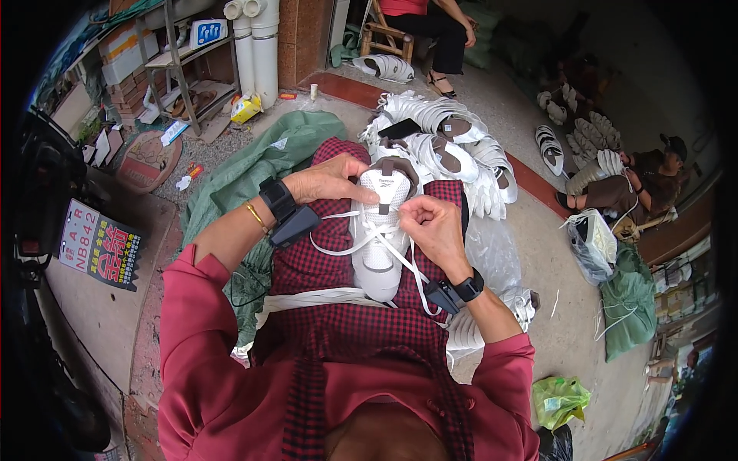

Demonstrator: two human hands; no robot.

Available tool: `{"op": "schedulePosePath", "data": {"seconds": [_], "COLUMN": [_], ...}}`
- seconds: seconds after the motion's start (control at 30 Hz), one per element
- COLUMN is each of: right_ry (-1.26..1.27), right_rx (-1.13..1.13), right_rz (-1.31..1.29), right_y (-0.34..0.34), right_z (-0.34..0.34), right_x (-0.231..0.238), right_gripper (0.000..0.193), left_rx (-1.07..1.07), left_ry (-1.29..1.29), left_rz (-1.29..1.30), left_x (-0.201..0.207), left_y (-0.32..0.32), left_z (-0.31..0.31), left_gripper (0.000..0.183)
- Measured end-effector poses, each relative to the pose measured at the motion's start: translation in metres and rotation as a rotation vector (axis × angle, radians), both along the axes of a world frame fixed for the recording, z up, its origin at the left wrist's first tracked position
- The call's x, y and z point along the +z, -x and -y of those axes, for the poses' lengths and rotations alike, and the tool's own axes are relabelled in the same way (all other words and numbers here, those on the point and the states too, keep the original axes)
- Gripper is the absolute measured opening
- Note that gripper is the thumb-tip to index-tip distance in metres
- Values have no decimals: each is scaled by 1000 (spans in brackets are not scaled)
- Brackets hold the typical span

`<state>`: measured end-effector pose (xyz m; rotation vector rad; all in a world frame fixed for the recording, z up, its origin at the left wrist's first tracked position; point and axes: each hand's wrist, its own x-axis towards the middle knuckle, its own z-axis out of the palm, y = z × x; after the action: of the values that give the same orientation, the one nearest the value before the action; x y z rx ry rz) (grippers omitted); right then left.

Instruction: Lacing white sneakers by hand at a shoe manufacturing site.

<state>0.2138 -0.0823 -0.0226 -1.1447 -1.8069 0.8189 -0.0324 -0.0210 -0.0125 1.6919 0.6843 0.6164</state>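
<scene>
A white shoe upper [379, 270] with a brown collar lies in my lap on a red-and-black checked apron [301, 265], toe toward me. White shoelace [332, 251] crosses over its tongue, with loose loops and ends hanging out on both sides. My left hand [332, 183] grips the upper's left edge near the collar, thumb lying on the tongue. At the right row of eyelets, my right hand [435, 230] is closed in a pinch on the lace; its fingertips partly hide the strand. More white laces [327, 298] lie across my lap below the toe.
Beyond my knees a large pile of white shoe uppers [442, 123] carries a dark phone [399, 128]. A green sack [296, 134] lies left, clear plastic [492, 253] right. Another person [653, 177] sits far right among uppers; a second person [430, 23] sits at the top.
</scene>
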Motion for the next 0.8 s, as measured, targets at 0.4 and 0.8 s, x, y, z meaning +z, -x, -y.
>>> {"op": "schedulePosePath", "data": {"seconds": [0.4, 0.8], "right_ry": [-125, -276], "right_rx": [137, 187], "right_rz": [108, 139], "right_y": [-9, -9], "right_z": [-5, -7], "right_x": [1, 5], "right_gripper": [6, 5], "left_rx": [33, 70], "left_ry": [-8, 13], "left_rz": [-28, 47], "left_x": [-7, -10], "left_y": [0, -2], "left_z": [-2, -1], "left_gripper": [33, 30]}}
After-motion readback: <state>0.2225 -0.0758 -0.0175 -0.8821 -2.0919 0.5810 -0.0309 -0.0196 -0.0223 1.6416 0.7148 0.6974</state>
